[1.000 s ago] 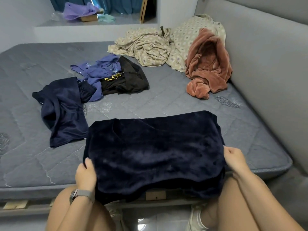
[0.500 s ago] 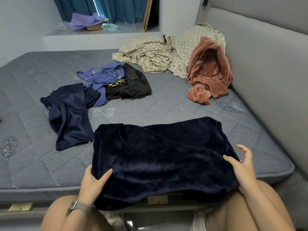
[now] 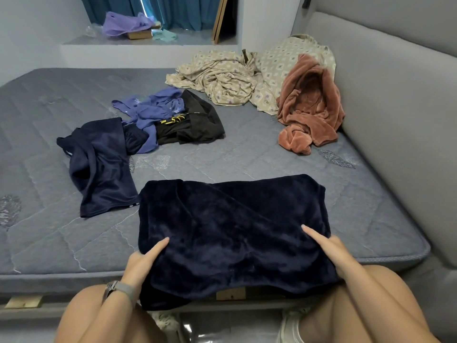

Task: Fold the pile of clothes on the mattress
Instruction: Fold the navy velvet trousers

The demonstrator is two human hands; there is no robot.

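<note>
Pinching the dark navy fleece (image 3: 232,233) at both near corners, left hand (image 3: 142,261) and right hand (image 3: 329,251), thumbs on top, other fingers hidden under; fleece lies on mattress (image 3: 49,231) front edge.

Most fingers of the left hand (image 3: 141,262) and right hand (image 3: 332,251) hide under the navy fleece (image 3: 230,233).

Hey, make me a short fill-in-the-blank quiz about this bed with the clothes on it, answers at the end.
1. Both hands, left and right, grip the near corners of the ____ fleece garment.
2. The rust-pink robe lies against the grey ____.
3. The left wrist wears a ____.
4. The black garment has ____ lettering.

Answers: navy; headboard; watch; yellow
</note>
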